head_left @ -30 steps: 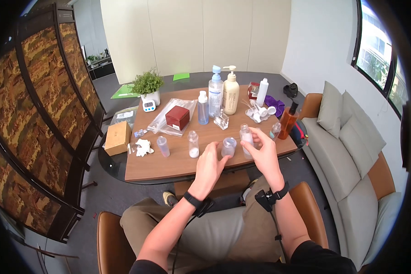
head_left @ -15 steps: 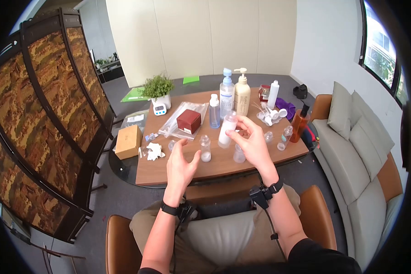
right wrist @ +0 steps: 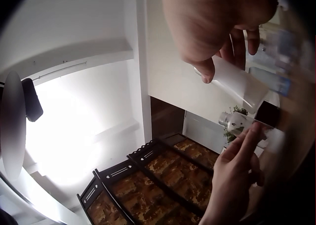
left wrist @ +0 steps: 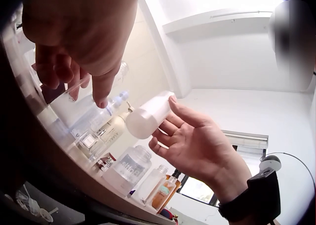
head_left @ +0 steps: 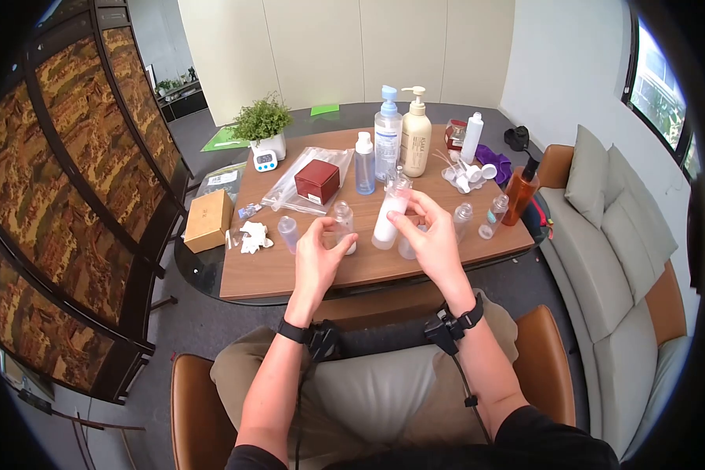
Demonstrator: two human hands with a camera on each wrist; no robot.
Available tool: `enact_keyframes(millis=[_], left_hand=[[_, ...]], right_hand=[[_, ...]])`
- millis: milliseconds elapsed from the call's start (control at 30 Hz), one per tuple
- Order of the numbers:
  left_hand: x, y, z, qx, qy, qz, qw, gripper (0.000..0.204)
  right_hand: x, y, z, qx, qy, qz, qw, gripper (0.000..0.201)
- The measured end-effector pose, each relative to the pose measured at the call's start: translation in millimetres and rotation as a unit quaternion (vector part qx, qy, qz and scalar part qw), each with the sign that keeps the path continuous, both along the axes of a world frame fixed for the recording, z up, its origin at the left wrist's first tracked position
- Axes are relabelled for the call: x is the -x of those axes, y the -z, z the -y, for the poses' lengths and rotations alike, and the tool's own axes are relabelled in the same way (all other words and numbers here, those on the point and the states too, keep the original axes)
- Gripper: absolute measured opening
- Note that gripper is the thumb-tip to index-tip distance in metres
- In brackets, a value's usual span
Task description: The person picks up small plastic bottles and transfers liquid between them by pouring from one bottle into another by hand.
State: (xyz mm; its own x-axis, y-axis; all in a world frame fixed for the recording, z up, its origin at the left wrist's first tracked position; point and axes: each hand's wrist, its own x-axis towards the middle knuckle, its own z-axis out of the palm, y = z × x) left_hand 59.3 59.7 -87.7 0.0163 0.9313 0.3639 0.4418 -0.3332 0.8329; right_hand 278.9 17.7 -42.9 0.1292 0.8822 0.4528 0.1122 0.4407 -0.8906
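Left hand (head_left: 315, 260) brought to the clear bottle (head_left: 343, 213), now pinched. White bottle (head_left: 387, 225), gripped in right hand (head_left: 435, 241), could be spilled by further tilting.

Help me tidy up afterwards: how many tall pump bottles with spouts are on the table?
2: a clear bottle with a blue pump, and a cream bottle just right of it, both towards the back.

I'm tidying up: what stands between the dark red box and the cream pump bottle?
In the head view, a small blue bottle stands nearer the box, then a taller clear pump bottle.
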Motion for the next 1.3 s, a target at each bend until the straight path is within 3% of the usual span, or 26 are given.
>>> enact_keyframes(millis=[133,200,333,367,567,1067,1167,1300], left_hand=[[16.8,-31.1,16.4,-0.003,-0.033,-0.033,0.999,0.049],[31.8,-28.6,16.0,-0.221,-0.059,-0.066,0.971,0.05],[46.3,-64.8,42.4,-0.188,-0.095,-0.138,0.968,0.049],[52.8,-56.1,34.5,-0.276,-0.093,-0.16,0.943,0.053],[61.1,-51.3,30.2,-0.319,-0.086,-0.233,0.914,0.059],[57.0,-57.3,30.1,-0.333,-0.105,-0.257,0.901,0.049],[59.3,-57.6,25.8,-0.381,-0.106,-0.287,0.872,0.054],[59.7,-55.8,24.4,-0.375,-0.098,-0.284,0.877,0.058]], right_hand=[[12.0,6.7,10.5,-0.041,0.038,0.09,0.994,0.05],[20.6,5.3,16.8,-0.047,0.047,0.104,0.992,0.052],[33.2,7.7,22.8,-0.057,0.041,0.168,0.983,0.051],[36.3,8.3,23.4,-0.061,0.037,0.174,0.982,0.05],[50.1,13.5,23.8,-0.079,0.022,0.179,0.981,0.049],[57.8,24.3,17.1,-0.068,0.018,0.188,0.98,0.05],[58.4,23.8,17.5,-0.069,0.016,0.189,0.979,0.05],[58.8,24.2,17.8,-0.067,0.015,0.192,0.979,0.049]])
